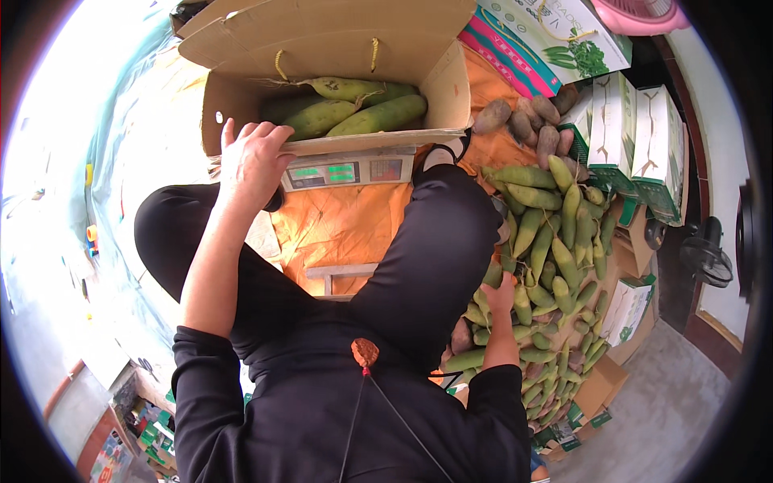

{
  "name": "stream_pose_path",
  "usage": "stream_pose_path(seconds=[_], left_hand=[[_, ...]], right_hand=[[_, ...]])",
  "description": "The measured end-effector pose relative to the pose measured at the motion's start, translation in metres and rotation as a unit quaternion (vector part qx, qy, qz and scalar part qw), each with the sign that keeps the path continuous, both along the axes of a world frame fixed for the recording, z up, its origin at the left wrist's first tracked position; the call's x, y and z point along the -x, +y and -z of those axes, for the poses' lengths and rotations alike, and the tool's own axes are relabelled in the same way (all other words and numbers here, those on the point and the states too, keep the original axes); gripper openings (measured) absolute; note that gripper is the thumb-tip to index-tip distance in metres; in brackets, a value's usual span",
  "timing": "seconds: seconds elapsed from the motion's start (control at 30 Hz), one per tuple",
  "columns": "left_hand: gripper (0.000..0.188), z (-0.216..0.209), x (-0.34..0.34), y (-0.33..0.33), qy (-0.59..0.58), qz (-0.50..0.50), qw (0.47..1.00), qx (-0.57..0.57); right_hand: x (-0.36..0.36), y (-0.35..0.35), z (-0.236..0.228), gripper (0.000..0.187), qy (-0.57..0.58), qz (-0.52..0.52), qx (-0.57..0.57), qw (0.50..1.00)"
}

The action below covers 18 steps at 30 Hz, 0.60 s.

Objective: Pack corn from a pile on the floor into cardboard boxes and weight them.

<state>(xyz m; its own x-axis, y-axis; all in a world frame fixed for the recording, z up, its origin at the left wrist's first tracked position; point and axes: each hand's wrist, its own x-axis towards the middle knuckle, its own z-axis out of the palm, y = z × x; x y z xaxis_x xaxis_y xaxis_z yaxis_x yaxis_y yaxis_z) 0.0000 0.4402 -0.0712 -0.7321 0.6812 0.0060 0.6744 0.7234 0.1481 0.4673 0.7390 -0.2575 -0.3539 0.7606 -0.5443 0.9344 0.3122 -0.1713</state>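
Note:
A cardboard box (338, 145) with several long green radishes (378, 115) in it sits on a digital scale (354, 171) in front of me. My left hand (256, 157) is closed over the left part of the box's near edge, fingers on the rim and thumb outside. On my right, a big heap of green radishes (568, 217) spreads beside my knee. My right hand (501, 296) reaches down into its near side, closed around a green radish (492, 274); part of its fingers is hidden.
Brownish-red tubers (538, 121) lie behind the heap. White and green gift boxes (612, 133) stand at the right, near a black fan (708, 253). A printed carton (547, 40) and a pink basket (644, 14) are at the back. An orange sheet (346, 217) covers the floor.

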Motion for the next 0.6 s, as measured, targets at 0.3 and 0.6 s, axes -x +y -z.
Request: stream_pose_path(seconds=[0.3, 0.6], left_hand=[[0.026, -0.002, 0.003, -0.009, -0.002, -0.007, 1.0, -0.016], [0.017, -0.004, 0.002, -0.018, 0.002, -0.014, 1.0, -0.011]], right_hand=[[0.168, 0.027, -0.168, 0.058, 0.313, -0.122, -0.137, 0.932], [0.36, -0.053, -0.316, 0.056, 0.466, -0.442, -0.209, 0.737]])
